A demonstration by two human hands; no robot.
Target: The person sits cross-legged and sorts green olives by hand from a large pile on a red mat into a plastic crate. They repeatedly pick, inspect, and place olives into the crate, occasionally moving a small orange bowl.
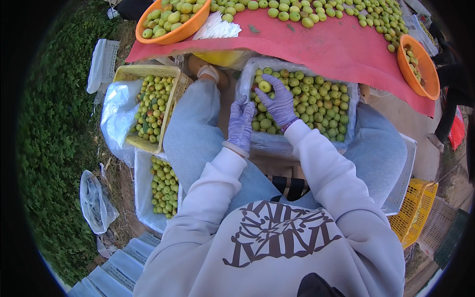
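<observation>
1. Twelve o'clock: red-covered table, loose fruit within reach.
2. Lined crate between my legs, likely for short reaches.
3. My right grip pinches one green fruit over its ten o'clock; my left grip half-curls, holding what I can't tell.

The bench up top is covered in red cloth, kinda wavy along the front edge. Loads of loose green fruit are scattered straight onto it, from top centre round to the upper right. An orange basket is parked upper left, some white sheets are dumped beside it, and a leaf has been left near top centre.
</observation>
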